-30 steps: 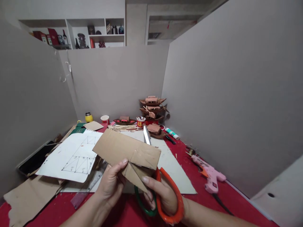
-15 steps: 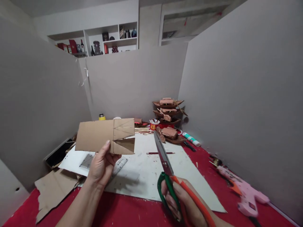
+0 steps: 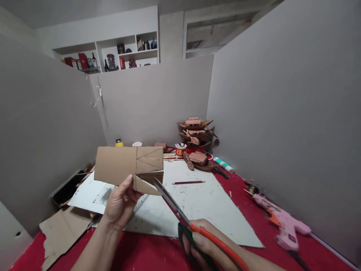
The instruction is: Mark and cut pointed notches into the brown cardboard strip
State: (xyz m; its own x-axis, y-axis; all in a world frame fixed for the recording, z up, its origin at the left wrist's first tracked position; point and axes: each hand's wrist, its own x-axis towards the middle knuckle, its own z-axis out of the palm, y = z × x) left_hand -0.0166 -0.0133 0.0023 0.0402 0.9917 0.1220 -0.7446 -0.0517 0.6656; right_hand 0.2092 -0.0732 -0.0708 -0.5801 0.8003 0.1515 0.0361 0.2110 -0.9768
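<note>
My left hand grips a piece of brown cardboard by its lower edge, thumb on the near face. Pencil lines run across the cardboard's right end, and a cut there separates a lower flap from the rest. In my right hand are scissors with one green and one orange handle. Their blades point up and left, with the tips at the flap's right end; whether they touch it I cannot tell. Under both hands lies a white sheet with a dark pencil on it.
Wooden model boats are stacked at the back, beside a red and white cup. A pink glue gun lies on the red cloth at right. Torn cardboard and a black tray sit at left.
My right hand has brought the scissors left to the cardboard's cut end. The lower flap now bends away more from the rest. The view has shifted slightly.
</note>
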